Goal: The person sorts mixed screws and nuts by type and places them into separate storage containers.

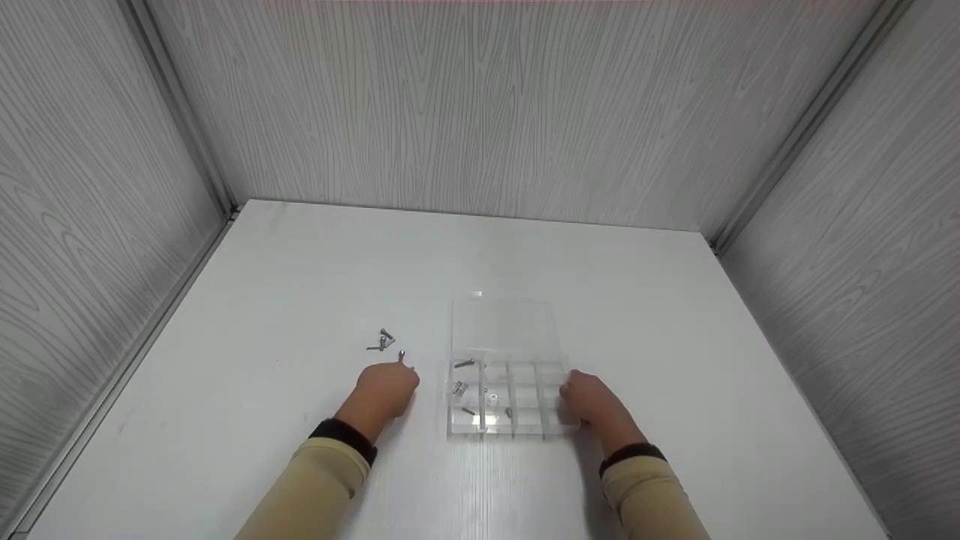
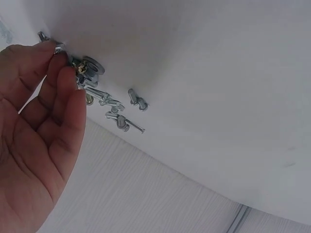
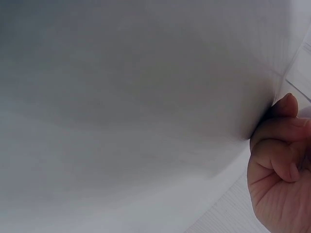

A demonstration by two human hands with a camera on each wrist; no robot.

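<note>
A clear plastic organizer box [image 1: 525, 420] lies in the middle of the white table with its lid [image 1: 504, 322] folded back. Some of its compartments hold small screws [image 1: 460, 388]. My left hand [image 1: 386, 388] is left of the box and pinches a small silver screw [image 2: 48, 41] at its fingertips [image 2: 65, 73]. Just beyond them lies a loose pile of screws [image 2: 112, 106], which shows as a small cluster [image 1: 382, 341] in the head view. My right hand [image 1: 589, 399] rests against the box's right wall with its fingers [image 3: 279, 162] curled and nothing visible inside them.
Grey wood-grain walls [image 1: 480, 112] close in the table [image 1: 300, 262] at the back and on both sides. Cream sleeves with black cuffs [image 1: 341, 435] cover both forearms. The box's edge [image 3: 302, 73] shows just past the right thumb.
</note>
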